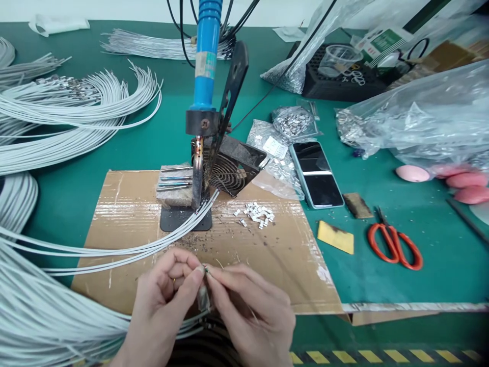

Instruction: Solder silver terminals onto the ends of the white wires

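Between your fingertips, low over the near edge of the cardboard sheet [126, 204], sits a tiny piece [207, 270]. It seems to be a wire end with a small terminal on it, though it is too small to tell for sure. Your left hand [162, 300] and right hand [254, 313] meet on it, each grip pressed together thumb to forefinger and pinching it from its own side.

I judge it very light, slick and easily bent, so hold it with the finger pads just behind the tip, not on the tip itself.

Left of the grip, thin white wires [95, 252] sweep in across the cardboard; they look springy enough to tug sideways. Just beyond the grip, a little to the right, lies a scatter of small metal terminals [257, 214]. Straight beyond, a blue-handled soldering iron [206, 56] stands upright in its stand, with a small fan [233, 168] behind it. Farther right on the green bench [420, 285] lie a phone [317, 173], a yellow pad [336, 237] and orange scissors [395, 247].
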The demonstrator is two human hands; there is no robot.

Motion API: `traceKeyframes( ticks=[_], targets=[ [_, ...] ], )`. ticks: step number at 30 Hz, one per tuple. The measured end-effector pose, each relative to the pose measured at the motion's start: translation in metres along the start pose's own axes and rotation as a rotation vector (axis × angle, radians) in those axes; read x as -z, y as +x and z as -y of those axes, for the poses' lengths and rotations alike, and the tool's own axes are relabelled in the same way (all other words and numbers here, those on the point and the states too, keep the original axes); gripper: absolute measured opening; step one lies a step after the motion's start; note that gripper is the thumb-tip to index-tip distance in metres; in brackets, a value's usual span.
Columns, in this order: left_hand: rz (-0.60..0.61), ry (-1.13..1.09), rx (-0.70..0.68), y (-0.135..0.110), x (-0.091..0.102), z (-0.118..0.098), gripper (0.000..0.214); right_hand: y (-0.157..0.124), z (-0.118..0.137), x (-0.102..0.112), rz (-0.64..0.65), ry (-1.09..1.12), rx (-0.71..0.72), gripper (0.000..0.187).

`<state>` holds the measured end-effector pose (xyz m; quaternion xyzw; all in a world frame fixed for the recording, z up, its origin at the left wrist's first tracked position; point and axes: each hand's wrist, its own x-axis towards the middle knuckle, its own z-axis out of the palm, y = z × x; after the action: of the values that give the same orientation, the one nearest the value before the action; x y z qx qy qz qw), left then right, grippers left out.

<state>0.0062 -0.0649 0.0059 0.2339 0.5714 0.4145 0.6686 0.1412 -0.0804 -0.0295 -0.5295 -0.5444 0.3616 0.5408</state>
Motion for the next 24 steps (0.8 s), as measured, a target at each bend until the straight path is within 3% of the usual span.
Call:
traceKeyframes(
  ticks=[5, 9, 15, 21, 24],
  targets=[
    [-0.010, -0.011, 0.027, 0.000, -0.002, -0.005, 0.048, 0.004, -0.009, 0.008, 0.067, 0.281, -0.286, 0.014],
    [-0.014, -0.009, 0.021, 0.000, -0.004, -0.006, 0.047, 0.002, -0.014, 0.006, 0.091, 0.417, -0.374, 0.010],
    [-0.026, -0.009, 0.013, 0.001, -0.003, -0.004, 0.048, 0.006, -0.006, 0.010, 0.085, 0.243, -0.219, 0.022],
    [-0.026, 0.019, -0.013, 0.003, -0.001, 0.001, 0.047, 0.007, -0.004, 0.019, 0.086, -0.039, 0.076, 0.039],
    [-0.028, 0.045, -0.020, 0.003, 0.000, 0.001, 0.043, 0.006, -0.006, 0.023, 0.052, -0.088, 0.079, 0.036]
  ],
)
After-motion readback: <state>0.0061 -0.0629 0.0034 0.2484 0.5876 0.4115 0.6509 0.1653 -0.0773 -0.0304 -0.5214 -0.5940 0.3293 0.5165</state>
